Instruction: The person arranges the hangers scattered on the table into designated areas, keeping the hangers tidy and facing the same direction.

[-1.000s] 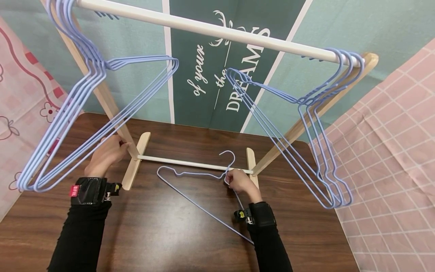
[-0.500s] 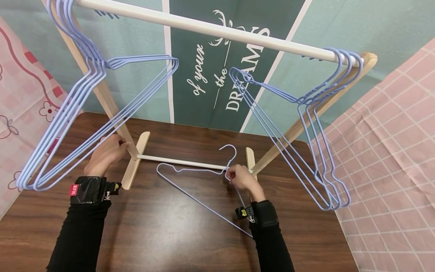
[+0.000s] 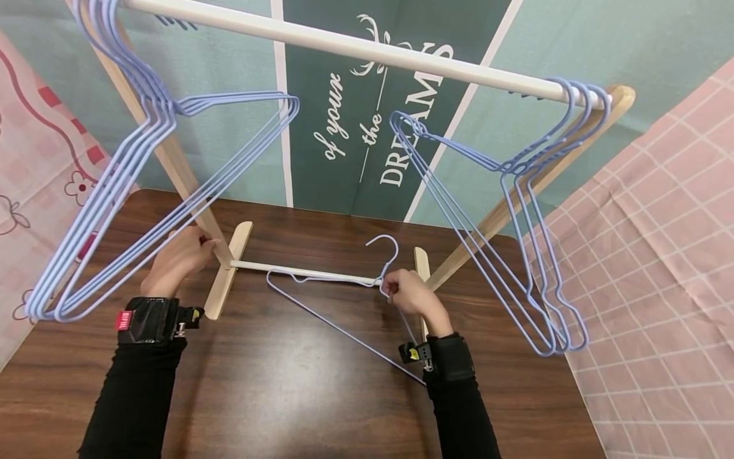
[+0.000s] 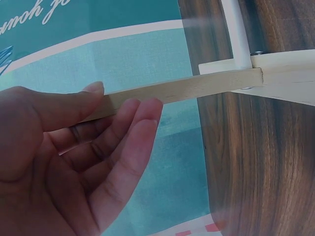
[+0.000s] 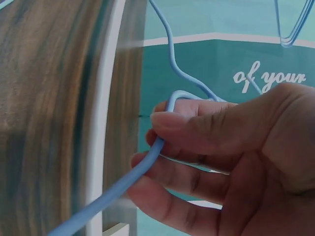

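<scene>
Right hand at 5 o'clock on the table: thumb and fingers pinch the neck of one loose blue hanger just under its hook. Hanger is tilted, hook up by the lower white rod, far corner down by the right wristband. Right wrist view shows what the head view can't: wire runs under the thumb and across curled fingers, tight pinch. Whether the hanger touches the tabletop, can't tell.

Left hand at 9 o'clock on the rack's left wooden leg. Head view shows only the back of the hand. Left wrist view shows thumb on top of the slat, fingers underneath nearly straight; loose, wide hold, not a clamp.

Further out: two wooden feet, left foot and right foot, joined by the lower rod.

Farthest, 12 o'clock: top white rail. Left hanger bunch at 10 o'clock, about four, overlapping so count not sure. Right hanger bunch at 2 o'clock, three hooks visible.

Behind: teal banner with white lettering.
</scene>
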`<action>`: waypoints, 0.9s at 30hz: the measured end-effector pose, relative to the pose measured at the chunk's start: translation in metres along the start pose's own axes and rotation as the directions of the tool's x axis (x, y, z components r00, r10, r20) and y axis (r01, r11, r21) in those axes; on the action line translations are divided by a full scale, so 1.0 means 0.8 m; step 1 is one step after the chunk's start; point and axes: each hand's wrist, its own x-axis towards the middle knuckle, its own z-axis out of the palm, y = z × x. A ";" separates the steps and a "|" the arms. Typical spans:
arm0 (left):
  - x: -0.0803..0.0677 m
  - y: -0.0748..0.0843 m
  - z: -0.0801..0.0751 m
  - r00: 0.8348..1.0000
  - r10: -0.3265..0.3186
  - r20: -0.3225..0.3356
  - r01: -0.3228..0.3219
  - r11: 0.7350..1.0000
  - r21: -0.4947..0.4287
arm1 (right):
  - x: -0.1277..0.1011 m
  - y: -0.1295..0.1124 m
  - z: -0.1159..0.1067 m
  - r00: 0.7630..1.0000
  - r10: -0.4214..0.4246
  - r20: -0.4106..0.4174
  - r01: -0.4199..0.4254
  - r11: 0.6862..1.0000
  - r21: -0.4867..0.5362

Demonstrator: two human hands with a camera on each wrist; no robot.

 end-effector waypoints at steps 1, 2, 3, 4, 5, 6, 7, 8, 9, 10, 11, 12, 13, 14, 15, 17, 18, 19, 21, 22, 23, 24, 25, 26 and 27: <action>0.000 0.000 0.000 1.000 0.000 0.002 0.000 1.000 0.001 | 0.000 -0.001 -0.001 1.000 -0.005 0.001 0.005 1.000 0.001; 0.000 0.000 0.000 1.000 0.000 0.003 0.000 1.000 0.002 | -0.001 -0.003 -0.002 1.000 -0.009 0.002 0.009 1.000 -0.002; 0.000 0.000 -0.001 1.000 0.000 0.006 0.000 1.000 0.003 | -0.001 -0.004 -0.003 1.000 -0.010 0.004 0.010 1.000 0.001; 0.001 0.000 -0.001 1.000 0.002 0.007 -0.002 1.000 0.003 | -0.002 -0.005 -0.004 1.000 -0.016 0.004 0.016 1.000 -0.003; 0.001 0.000 -0.001 1.000 0.003 0.008 -0.003 1.000 0.005 | -0.002 -0.007 -0.006 1.000 -0.017 0.004 0.017 1.000 -0.001; 0.001 0.000 -0.001 1.000 0.004 0.010 -0.004 1.000 0.004 | -0.003 -0.008 -0.007 1.000 -0.024 0.003 0.024 1.000 -0.004; 0.001 0.000 -0.001 1.000 0.007 0.011 -0.007 1.000 0.005 | -0.004 -0.010 -0.008 1.000 -0.030 0.002 0.031 1.000 -0.005; 0.001 0.000 0.000 1.000 0.008 0.011 -0.009 1.000 0.006 | -0.005 -0.011 -0.009 0.999 -0.037 0.000 0.037 0.999 -0.008; 0.001 0.000 0.000 1.000 0.010 0.009 -0.010 1.000 0.006 | -0.005 -0.013 -0.011 0.999 -0.045 -0.001 0.045 0.999 -0.010; 0.002 0.000 0.000 1.000 0.013 0.005 -0.013 1.000 0.008 | -0.006 -0.014 -0.012 0.998 -0.055 -0.003 0.055 0.998 -0.014; 0.002 0.000 0.000 1.000 0.016 0.001 -0.016 1.000 0.008 | -0.006 -0.015 -0.013 0.998 -0.059 -0.003 0.059 0.998 -0.014; 0.002 0.000 0.000 1.000 0.018 -0.002 -0.018 1.000 0.008 | -0.007 -0.016 -0.014 0.998 -0.063 -0.002 0.063 0.998 -0.018; 0.002 0.000 0.000 1.000 0.019 -0.007 -0.019 1.000 0.008 | -0.007 -0.018 -0.015 0.998 -0.063 0.000 0.063 0.998 -0.019; 0.002 0.000 0.001 1.000 0.018 -0.010 -0.018 1.000 0.006 | -0.008 -0.019 -0.016 0.998 -0.066 0.002 0.066 0.998 -0.021; 0.002 -0.001 0.001 1.000 0.016 -0.008 -0.016 1.000 0.004 | -0.008 -0.020 -0.017 0.998 -0.066 0.005 0.066 0.998 -0.022; 0.001 -0.001 0.001 1.000 0.011 -0.005 -0.011 1.000 0.002 | -0.009 -0.023 -0.019 0.998 -0.063 0.010 0.063 0.998 -0.024; 0.001 -0.001 0.001 1.000 0.008 -0.004 -0.008 1.000 0.002 | -0.009 -0.024 -0.020 0.998 -0.062 0.011 0.063 0.998 -0.024; 0.000 -0.001 0.000 1.000 0.005 -0.001 -0.005 1.000 0.001 | -0.010 -0.025 -0.021 0.998 -0.064 0.013 0.064 0.998 -0.024; 0.000 -0.001 0.000 1.000 0.002 0.003 -0.002 1.000 0.002 | -0.010 -0.026 -0.023 0.998 -0.067 0.012 0.067 0.997 -0.025; 0.000 -0.001 0.000 1.000 0.002 0.002 -0.002 1.000 0.001 | -0.011 -0.027 -0.024 0.998 -0.067 0.012 0.068 0.997 -0.024; 0.000 -0.001 -0.001 1.000 0.003 0.002 -0.003 1.000 -0.002 | -0.011 -0.028 -0.025 0.998 -0.068 0.013 0.068 0.997 -0.026; -0.001 -0.001 -0.001 1.000 0.002 0.004 -0.002 1.000 -0.006 | -0.012 -0.028 -0.026 0.998 -0.067 0.014 0.067 0.997 -0.027; -0.001 0.000 -0.001 1.000 0.001 0.006 -0.001 1.000 -0.009 | -0.012 -0.029 -0.027 0.998 -0.067 0.014 0.067 0.997 -0.028; -0.002 0.000 -0.001 1.000 0.001 0.008 -0.001 1.000 -0.013 | -0.012 -0.029 -0.028 0.998 -0.066 0.012 0.066 0.997 -0.029; -0.002 -0.001 -0.001 1.000 0.001 0.009 0.000 1.000 -0.018 | -0.013 -0.030 -0.029 0.998 -0.063 0.012 0.064 0.997 -0.031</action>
